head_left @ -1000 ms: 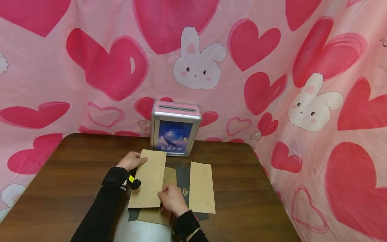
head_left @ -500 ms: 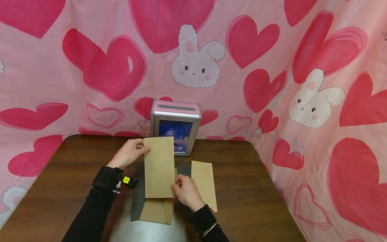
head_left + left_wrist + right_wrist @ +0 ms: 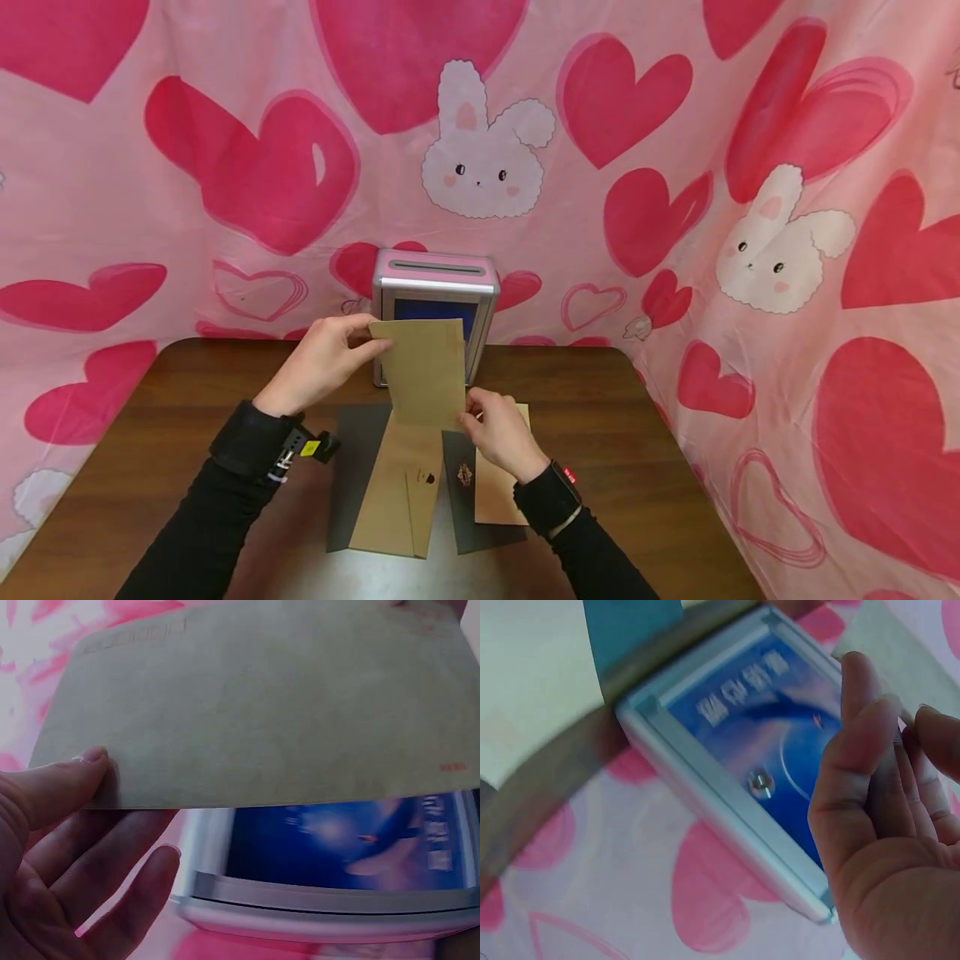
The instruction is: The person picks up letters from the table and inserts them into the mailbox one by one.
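A brown paper envelope [image 3: 426, 375] is held up over the table, in front of the silver-framed box [image 3: 487, 312]. My left hand [image 3: 318, 364] pinches its upper left corner. On its lower right edge, the thumb and fingertips of my right hand [image 3: 504, 433] pinch it too. Printed postcode boxes and small red print show on the envelope [image 3: 262, 712] in the left wrist view, the thumb lying on its face. In the right wrist view only a part of the envelope [image 3: 900, 667] shows beyond the fingertips. The box has a pink top with a slot [image 3: 437, 267].
Beneath the held envelope lies a brown envelope [image 3: 393, 492] with a small dark print. Dark grey envelopes [image 3: 352, 475] lie under and beside it. A tan envelope [image 3: 497, 492] lies at the right, partly behind my right hand. A heart-patterned cloth [image 3: 637, 350] hangs behind the table [image 3: 600, 467].
Both hands have lifted the envelope off the pile and carried it up and to the right. It now covers most of the box's front picture, and more of the pile below shows.
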`<state>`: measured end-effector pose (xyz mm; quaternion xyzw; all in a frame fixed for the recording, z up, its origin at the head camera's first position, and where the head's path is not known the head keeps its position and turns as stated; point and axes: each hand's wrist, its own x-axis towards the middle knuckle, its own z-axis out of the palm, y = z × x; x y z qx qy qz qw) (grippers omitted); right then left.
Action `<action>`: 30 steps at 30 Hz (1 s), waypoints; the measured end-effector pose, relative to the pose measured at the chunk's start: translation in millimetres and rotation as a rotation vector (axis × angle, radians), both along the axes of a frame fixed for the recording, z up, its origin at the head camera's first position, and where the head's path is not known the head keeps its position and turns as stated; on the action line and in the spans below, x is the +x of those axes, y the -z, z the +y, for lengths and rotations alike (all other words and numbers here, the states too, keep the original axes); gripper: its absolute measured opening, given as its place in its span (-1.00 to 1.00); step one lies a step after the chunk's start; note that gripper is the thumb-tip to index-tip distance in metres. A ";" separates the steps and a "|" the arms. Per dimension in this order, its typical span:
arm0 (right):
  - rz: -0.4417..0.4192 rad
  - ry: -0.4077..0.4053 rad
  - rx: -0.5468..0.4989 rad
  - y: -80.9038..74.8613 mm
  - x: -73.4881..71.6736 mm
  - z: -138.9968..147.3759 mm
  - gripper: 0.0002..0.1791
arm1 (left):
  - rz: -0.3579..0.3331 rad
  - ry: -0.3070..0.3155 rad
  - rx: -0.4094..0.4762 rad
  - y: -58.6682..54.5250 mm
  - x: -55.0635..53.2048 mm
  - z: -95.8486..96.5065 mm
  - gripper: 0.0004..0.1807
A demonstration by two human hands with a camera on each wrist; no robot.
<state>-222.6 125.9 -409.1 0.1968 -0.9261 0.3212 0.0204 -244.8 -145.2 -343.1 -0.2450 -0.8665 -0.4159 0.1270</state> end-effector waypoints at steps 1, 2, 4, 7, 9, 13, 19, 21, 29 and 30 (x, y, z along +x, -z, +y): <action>0.019 -0.003 0.008 -5.7 -3.4 2.0 -0.86 | 0.033 0.004 -0.007 -6.2 1.6 1.3 -0.78; 0.036 -0.006 0.011 -11.5 -6.9 4.0 -0.86 | 0.065 0.005 -0.013 -12.1 2.7 2.5 -0.77; 0.066 -0.007 0.013 -24.0 -13.6 7.9 -0.86 | 0.129 0.011 -0.024 -24.5 5.1 5.1 -0.74; 0.116 -0.012 0.002 -41.9 -24.2 13.4 -0.88 | 0.206 0.028 -0.029 -42.6 8.1 8.5 -0.71; 0.149 -0.016 -0.006 -53.3 -31.1 16.7 -0.91 | 0.246 0.043 -0.027 -53.0 9.0 10.4 -0.65; 0.223 -0.010 0.000 -75.6 -45.6 22.1 -0.96 | 0.306 0.046 -0.025 -71.2 9.1 13.1 -0.62; 0.271 0.026 -0.063 -98.4 -69.6 20.7 -0.97 | 0.391 0.006 -0.049 -88.9 5.0 14.3 -0.69; 0.270 0.037 -0.099 -102.2 -77.9 17.4 -0.96 | 0.402 -0.007 -0.055 -92.4 2.7 14.2 -0.71; 0.271 0.056 -0.181 -107.0 -108.3 -0.2 -0.94 | 0.439 -0.034 -0.056 -99.8 -13.0 12.6 -0.73; 0.279 0.056 -0.186 -107.7 -112.1 -2.3 -0.94 | 0.445 -0.031 -0.055 -100.6 -15.6 12.5 -0.73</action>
